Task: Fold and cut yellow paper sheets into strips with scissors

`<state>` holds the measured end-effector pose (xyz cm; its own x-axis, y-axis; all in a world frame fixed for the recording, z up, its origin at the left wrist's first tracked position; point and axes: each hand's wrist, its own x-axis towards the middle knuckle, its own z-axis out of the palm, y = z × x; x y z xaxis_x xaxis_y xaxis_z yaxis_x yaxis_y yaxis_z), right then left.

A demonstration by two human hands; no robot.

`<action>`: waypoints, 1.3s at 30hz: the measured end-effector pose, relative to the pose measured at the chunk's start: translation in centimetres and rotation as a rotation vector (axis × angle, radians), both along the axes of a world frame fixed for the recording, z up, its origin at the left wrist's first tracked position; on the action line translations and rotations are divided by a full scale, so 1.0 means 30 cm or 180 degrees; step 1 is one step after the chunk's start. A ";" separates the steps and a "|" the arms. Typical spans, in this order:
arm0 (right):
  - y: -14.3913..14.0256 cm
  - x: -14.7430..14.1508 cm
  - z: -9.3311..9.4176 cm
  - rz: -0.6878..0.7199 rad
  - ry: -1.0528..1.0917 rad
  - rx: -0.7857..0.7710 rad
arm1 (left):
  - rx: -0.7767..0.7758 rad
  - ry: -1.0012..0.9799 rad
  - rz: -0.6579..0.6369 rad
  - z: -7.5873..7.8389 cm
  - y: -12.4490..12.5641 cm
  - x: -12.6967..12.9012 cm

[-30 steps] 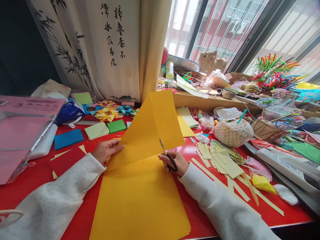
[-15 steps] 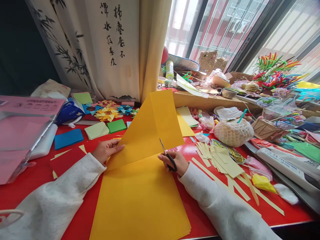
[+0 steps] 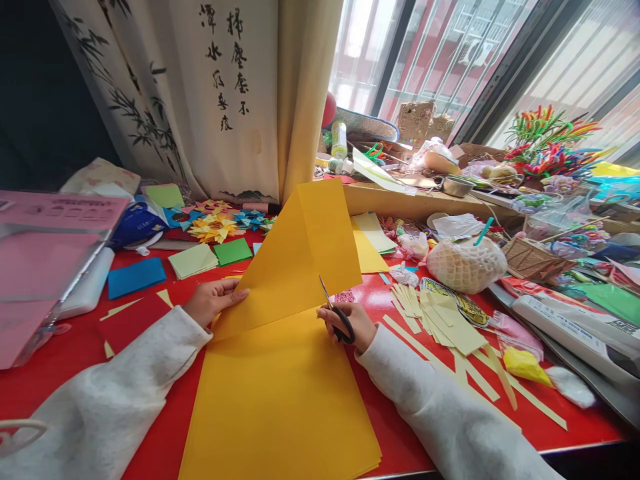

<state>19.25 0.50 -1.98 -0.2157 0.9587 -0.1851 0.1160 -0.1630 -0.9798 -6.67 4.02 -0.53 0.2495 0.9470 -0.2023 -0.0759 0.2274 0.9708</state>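
Yellow sheet (image 3: 285,267), one — creased, raised over a matching stack (image 3: 280,407), its left edge pinched in the left hand (image 3: 214,302). Scissors (image 3: 336,311), one pair — gripped in the right hand (image 3: 361,327), at the sheet's lower edge. Crease made; cutting apparently just begun, most of the fold line uncut.

The count was as follows: 2 hands, the left hand (image 3: 213,303) and the right hand (image 3: 361,321); 1 pair of scissors (image 3: 346,321); 1 raised yellow sheet (image 3: 290,273). At the near edge of the table (image 3: 400,448) lay 1 yellow stack (image 3: 280,407). Toward the far left corner lay 1 blue stack (image 3: 137,277), 1 pale stack (image 3: 193,261) and 1 green stack (image 3: 233,251). Toward the right edge stood 1 netted round object (image 3: 463,268) with 1 teal straw (image 3: 483,231). Pale strips (image 3: 443,320) overlapped; their number could not be established.
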 end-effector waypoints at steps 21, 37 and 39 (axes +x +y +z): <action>-0.002 0.001 0.012 -0.0016 -0.0074 0.0177 | -0.0308 -0.0089 -0.0107 0.008 -0.014 0.014; 0.001 0.005 0.000 -0.0011 -0.0071 0.0247 | -0.0354 -0.0159 -0.0123 0.001 -0.010 0.014; 0.000 0.006 -0.001 -0.0008 -0.0046 0.0248 | -0.0361 -0.0142 -0.0128 0.001 -0.010 0.015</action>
